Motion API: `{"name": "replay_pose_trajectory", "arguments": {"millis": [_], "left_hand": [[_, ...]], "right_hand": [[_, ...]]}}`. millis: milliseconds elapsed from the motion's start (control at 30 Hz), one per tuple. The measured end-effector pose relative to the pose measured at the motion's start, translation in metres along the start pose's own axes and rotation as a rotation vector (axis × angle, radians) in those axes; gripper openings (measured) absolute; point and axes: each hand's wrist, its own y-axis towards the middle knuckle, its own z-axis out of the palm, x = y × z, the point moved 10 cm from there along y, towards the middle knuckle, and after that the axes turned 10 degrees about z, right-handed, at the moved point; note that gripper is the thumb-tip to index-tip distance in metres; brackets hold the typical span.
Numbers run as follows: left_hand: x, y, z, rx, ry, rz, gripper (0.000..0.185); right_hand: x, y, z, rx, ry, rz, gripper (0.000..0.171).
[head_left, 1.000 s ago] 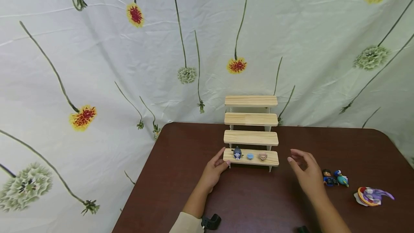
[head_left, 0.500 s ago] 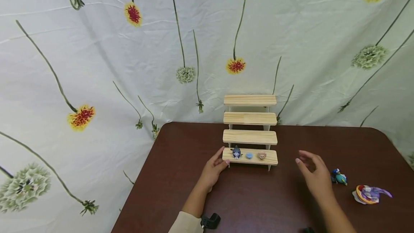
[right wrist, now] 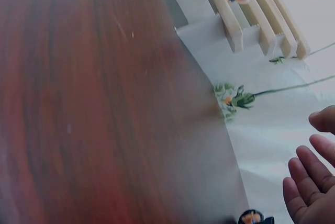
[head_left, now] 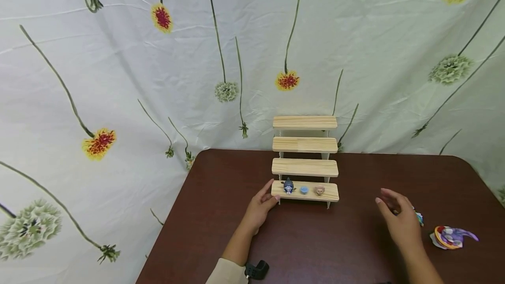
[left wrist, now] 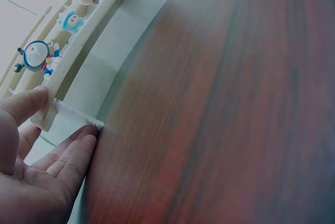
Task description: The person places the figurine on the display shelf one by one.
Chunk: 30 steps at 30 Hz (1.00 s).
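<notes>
At the left end of a stepped wooden display shelf (head_left: 305, 168), my left hand (head_left: 257, 212) grips the lowest step, thumb on its front edge and other fingers below. Three small figurines stand in a row on that step: a dark blue one (head_left: 288, 186), a light blue one (head_left: 304, 190) and a pinkish-tan one (head_left: 319, 190). My right hand (head_left: 403, 221) holds nothing, its fingers relaxed and apart. It hangs over the table's right side, partly covering a blue-green figurine (head_left: 420, 218). A dark-haired figurine (right wrist: 252, 216) shows at the bottom of the right wrist view.
Farther right on the dark brown table (head_left: 315, 240) lies a purple figurine with an orange and white base (head_left: 449, 237). Behind the table hangs a white cloth (head_left: 252, 56) printed with flowers. A black band (head_left: 257, 270) is on my left wrist.
My right hand has moved rightward, away from the shelf and over the figurines on the table, covering the dark-haired one in the head view. My left hand has stayed at the shelf.
</notes>
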Motion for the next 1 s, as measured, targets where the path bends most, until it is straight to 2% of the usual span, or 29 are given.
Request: {"name": "replay_pose_trajectory", "arguments": {"millis": [200, 500, 733, 1000], "left_hand": [[0.0, 0.0, 0.0, -0.004, -0.003, 0.004, 0.069], [-0.001, -0.001, 0.0, -0.004, -0.01, 0.003, 0.069], [-0.001, -0.001, 0.0, -0.006, -0.007, 0.003, 0.068], [-0.002, -0.001, 0.0, -0.004, -0.004, 0.001, 0.068]], "right_hand": [[-0.013, 0.002, -0.013, -0.032, -0.046, 0.032, 0.04], [-0.031, 0.003, -0.02, 0.022, -0.093, 0.127, 0.049], [-0.043, 0.003, -0.024, 0.017, -0.137, 0.174, 0.05], [-0.057, 0.002, -0.019, 0.154, -0.155, 0.257, 0.066]]}}
